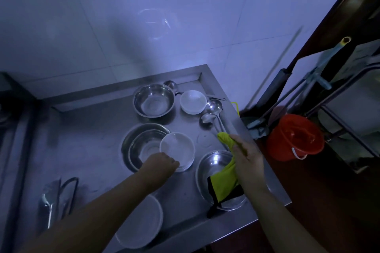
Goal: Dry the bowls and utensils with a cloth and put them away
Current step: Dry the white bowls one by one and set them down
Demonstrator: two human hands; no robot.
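on the steel counter [98, 129]:
left hand [164, 163]: pinches white bowl [177, 148] rim; lift level
right hand [246, 154]: clutches green cloth [225, 178]; wipe inside first

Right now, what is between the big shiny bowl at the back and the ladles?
A small white bowl sits between the steel bowl and the ladles in the head view.

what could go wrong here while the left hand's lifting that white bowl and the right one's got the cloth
The left hand pinches only the near rim of the white bowl, so it might slip onto the nested metal bowls. The green cloth in the right hand hangs into another metal bowl and could drag it. The ladles near the counter edge could get knocked off.
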